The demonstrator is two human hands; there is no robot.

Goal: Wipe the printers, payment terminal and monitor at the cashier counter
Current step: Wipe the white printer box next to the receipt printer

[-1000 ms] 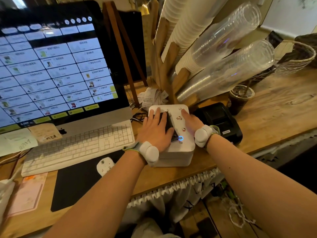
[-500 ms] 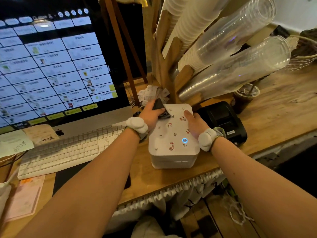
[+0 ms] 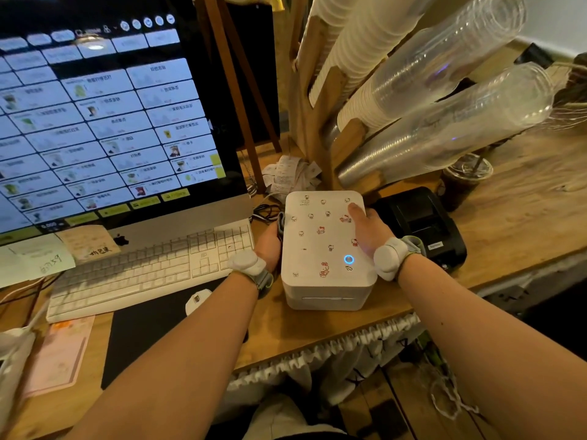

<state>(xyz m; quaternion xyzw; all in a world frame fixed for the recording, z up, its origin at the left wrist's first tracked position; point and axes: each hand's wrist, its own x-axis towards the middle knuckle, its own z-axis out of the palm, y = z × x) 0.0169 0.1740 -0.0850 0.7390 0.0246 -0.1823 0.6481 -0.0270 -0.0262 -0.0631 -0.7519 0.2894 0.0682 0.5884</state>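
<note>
White printer (image 3: 324,249), dotted with little cartoon stickers, stands on the tabletop (image 3: 524,217) just right of the monitor (image 3: 111,122), below its lower right corner. The black printer (image 3: 422,223) is further right of the monitor again, almost touching the white one.

My left hand (image 3: 270,246) grips a dark cloth (image 3: 281,223), bunched and pressed against the printer's left wall. My right hand (image 3: 368,230) clasps the opposite top edge. The thumb lies flat on the lid and the fingers drop over the right wall out of my sight.

I judge this box to be light, hollow plastic: stiff enough to take a firm rub, but smooth and glossy, so it would likely skid on the wood under a one-sided push. That is why bracing from the far side makes sense to me. I would hold it by the plain side walls and rounded top edges. I would keep off the glowing blue button (image 3: 348,259) near the front and the paper slot (image 3: 327,299) in the front face. I would also go gently over the stickers, since a damp cloth could lift their corners. Cables trail behind it, so I would not drag it far.
</note>
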